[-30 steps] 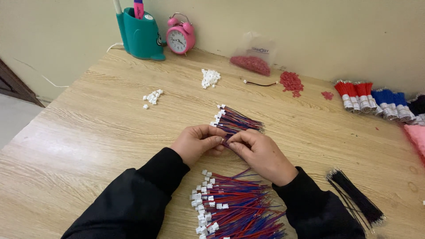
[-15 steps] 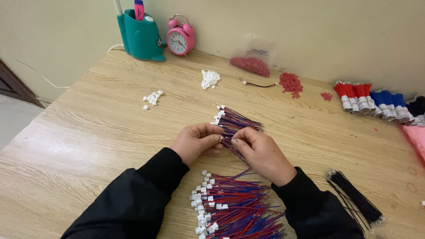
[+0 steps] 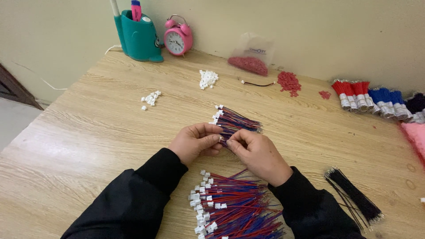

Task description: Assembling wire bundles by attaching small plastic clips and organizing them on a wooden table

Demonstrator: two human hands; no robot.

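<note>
My left hand and my right hand meet fingertip to fingertip over the wooden table, pinching a small white connector with a red and blue wire between them. Just beyond the fingers lies a bundle of red and blue wires with white connectors on its far left end. A larger heap of the same connector wires lies between my forearms at the near edge. Both sleeves are black.
Two small piles of white connectors, red bits, a bag of red bits, one loose wire, a teal pen holder, a pink alarm clock, red and blue wire bundles and black wires.
Both hands stay together at the same spot; only the fingertips shift slightly on the small piece they pinch. The bundles have not moved.
</note>
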